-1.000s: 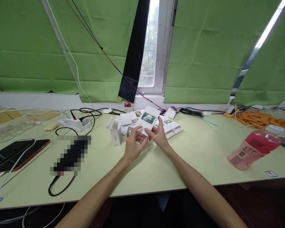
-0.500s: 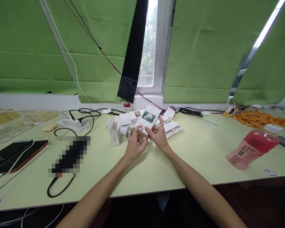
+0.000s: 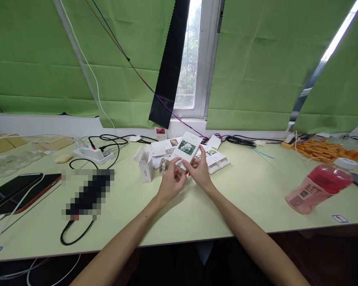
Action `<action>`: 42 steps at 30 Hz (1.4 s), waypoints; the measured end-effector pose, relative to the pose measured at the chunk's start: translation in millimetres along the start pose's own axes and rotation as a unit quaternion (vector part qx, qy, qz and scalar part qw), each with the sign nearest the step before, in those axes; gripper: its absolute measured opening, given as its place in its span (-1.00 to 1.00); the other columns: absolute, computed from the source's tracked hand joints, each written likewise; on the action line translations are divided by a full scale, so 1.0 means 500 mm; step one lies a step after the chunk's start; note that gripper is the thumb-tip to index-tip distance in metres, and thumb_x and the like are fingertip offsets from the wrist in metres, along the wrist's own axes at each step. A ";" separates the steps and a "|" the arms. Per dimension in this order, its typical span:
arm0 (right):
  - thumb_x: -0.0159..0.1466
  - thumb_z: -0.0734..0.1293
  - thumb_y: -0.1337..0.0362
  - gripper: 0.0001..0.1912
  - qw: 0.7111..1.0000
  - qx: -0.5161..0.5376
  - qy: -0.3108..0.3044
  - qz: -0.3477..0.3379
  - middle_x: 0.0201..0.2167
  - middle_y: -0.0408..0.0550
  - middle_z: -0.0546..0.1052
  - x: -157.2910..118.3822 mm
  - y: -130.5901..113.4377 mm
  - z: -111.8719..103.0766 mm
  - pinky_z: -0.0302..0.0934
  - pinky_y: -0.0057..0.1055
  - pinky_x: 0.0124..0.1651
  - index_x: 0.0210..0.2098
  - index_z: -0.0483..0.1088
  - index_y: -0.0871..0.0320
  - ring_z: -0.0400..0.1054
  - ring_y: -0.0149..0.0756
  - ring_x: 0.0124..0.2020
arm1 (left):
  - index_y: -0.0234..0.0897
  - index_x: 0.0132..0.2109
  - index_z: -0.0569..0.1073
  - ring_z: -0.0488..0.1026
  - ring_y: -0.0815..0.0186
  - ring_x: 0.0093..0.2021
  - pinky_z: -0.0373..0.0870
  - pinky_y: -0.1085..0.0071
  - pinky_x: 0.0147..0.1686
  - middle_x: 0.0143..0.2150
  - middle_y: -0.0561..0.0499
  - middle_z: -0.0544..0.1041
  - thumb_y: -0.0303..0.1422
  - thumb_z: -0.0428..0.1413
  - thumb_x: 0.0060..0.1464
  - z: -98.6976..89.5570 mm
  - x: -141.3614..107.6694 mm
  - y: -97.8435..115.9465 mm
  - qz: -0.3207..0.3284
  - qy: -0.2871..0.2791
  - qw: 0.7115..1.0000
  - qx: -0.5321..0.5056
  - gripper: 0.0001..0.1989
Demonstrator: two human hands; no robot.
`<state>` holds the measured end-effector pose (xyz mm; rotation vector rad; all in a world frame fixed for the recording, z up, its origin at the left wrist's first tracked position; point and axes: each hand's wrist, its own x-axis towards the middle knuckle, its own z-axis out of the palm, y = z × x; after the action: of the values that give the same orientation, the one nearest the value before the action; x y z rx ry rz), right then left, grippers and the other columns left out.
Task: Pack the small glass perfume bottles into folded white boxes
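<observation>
Pinching with fingers of left hand (image 3: 170,183) and right hand (image 3: 199,173), low on the flower-printed carton (image 3: 186,146), tilted before the heaped boxes (image 3: 217,158)! Could slip from that low hold, or knock the shiny piece (image 3: 163,166); hemmed leftward by the open box (image 3: 146,170), roomier rightward, well inside the table edge (image 3: 185,240).

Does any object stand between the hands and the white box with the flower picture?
Nothing visible does: the right hand holds the white box directly, and the left hand is at its lower end. A shiny object shows beside the left hand, with an open box farther left; neither blocks them.
</observation>
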<state>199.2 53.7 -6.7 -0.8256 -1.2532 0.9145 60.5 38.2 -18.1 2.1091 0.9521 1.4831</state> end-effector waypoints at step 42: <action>0.23 0.41 0.09 -0.12 0.984 -0.172 -0.038 -0.038 -0.31 -0.12 0.63 0.005 0.002 -0.013 0.33 -0.35 -0.39 0.40 -0.09 0.02 0.42 -0.30 -0.56 | -0.16 0.17 0.28 0.40 0.48 -0.42 0.49 0.42 -0.42 0.04 -0.07 0.26 -0.33 0.19 0.13 -0.008 0.011 -0.001 -0.028 0.047 0.991 0.125 -0.53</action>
<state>205.8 56.5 -7.5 -1.0127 -1.5253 0.6828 57.9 42.1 -13.5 2.1763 1.2802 1.5132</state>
